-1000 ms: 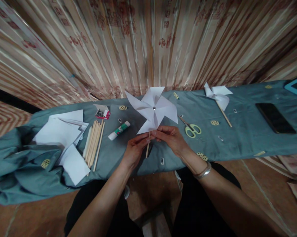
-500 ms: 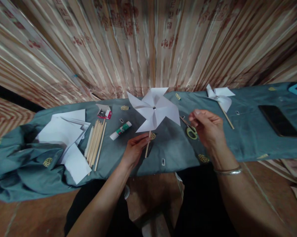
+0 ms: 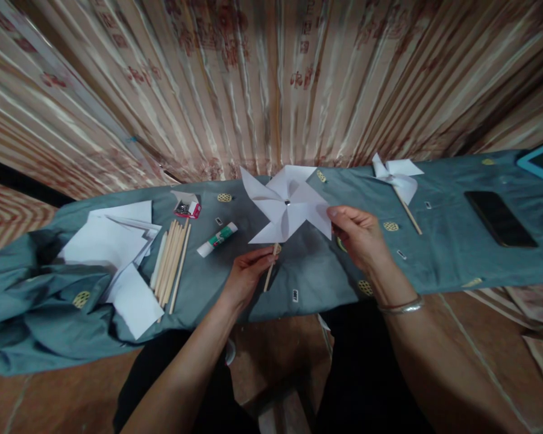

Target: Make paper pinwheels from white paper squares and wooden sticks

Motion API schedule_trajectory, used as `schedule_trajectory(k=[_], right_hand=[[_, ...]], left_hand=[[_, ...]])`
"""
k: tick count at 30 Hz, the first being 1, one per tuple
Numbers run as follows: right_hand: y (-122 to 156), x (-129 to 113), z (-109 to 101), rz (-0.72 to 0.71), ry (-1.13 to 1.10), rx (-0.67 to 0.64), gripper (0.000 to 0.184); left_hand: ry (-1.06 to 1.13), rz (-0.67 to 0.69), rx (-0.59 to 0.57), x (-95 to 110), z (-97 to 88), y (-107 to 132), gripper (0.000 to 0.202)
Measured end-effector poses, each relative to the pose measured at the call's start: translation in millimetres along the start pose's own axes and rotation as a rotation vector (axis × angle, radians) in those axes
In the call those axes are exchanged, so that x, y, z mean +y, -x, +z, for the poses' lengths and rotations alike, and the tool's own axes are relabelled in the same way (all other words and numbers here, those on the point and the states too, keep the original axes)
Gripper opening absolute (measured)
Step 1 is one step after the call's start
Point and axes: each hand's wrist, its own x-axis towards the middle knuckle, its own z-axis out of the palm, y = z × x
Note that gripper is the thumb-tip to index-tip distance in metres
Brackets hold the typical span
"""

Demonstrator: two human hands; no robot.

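Note:
My left hand (image 3: 248, 274) is closed round the wooden stick (image 3: 270, 272) of a white paper pinwheel (image 3: 285, 204), holding it upright above the teal cloth (image 3: 434, 259). A metal pin sits at the pinwheel's centre. My right hand (image 3: 360, 235) is beside it on the right, its fingertips pinched at the edge of the lower right blade. A silver bangle is on my right wrist.
On the cloth lie a second pinwheel (image 3: 398, 181) at the right, a black phone (image 3: 499, 218), a teal tablet corner (image 3: 542, 161), a glue stick (image 3: 217, 239), a small box of pins (image 3: 187, 208), several wooden sticks (image 3: 172, 262) and white paper sheets (image 3: 112, 253). A striped curtain hangs behind.
My right hand left the stick, swung out to the right over the scissors, then came back to the pinwheel's right blade. The left hand kept holding the stick.

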Motion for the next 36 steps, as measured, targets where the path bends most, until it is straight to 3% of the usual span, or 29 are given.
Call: schedule_trajectory(k=[36], right_hand=[[21, -1, 27, 0.091, 0.001, -0.194, 0.044]], left_hand=[[0.051, 0.022, 0.028, 2, 2.3, -3, 0.037]])
